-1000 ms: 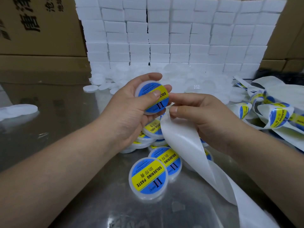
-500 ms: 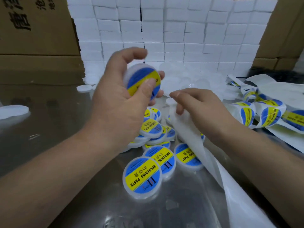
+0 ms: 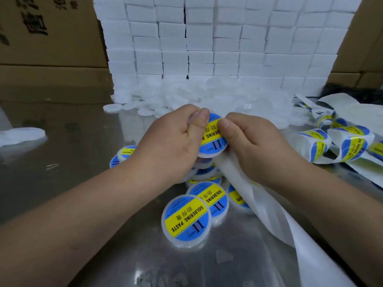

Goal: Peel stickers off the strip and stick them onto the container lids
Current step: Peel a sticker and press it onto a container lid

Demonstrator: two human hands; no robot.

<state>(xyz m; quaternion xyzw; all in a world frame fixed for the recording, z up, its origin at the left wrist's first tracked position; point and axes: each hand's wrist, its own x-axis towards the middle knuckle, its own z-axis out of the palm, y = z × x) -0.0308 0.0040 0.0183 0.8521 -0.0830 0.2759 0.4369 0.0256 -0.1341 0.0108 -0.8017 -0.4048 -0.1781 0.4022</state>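
The lid (image 3: 211, 154), round, shallow and of translucent white plastic, is held above the counter (image 3: 62, 172) between both hands, its face tilted toward the camera. Its glossy blue sticker (image 3: 213, 138) is crossed by a yellow band running diagonally from lower left to upper right. The lid is gripped at its left rim by the left hand (image 3: 172, 141). The right hand (image 3: 257, 148) has its thumb pressed on the band, and the white paper strip (image 3: 259, 206) is held in its curled fingers, trailing toward the lower right. Labelled lids (image 3: 186, 218) lie flat below on the shiny metal.
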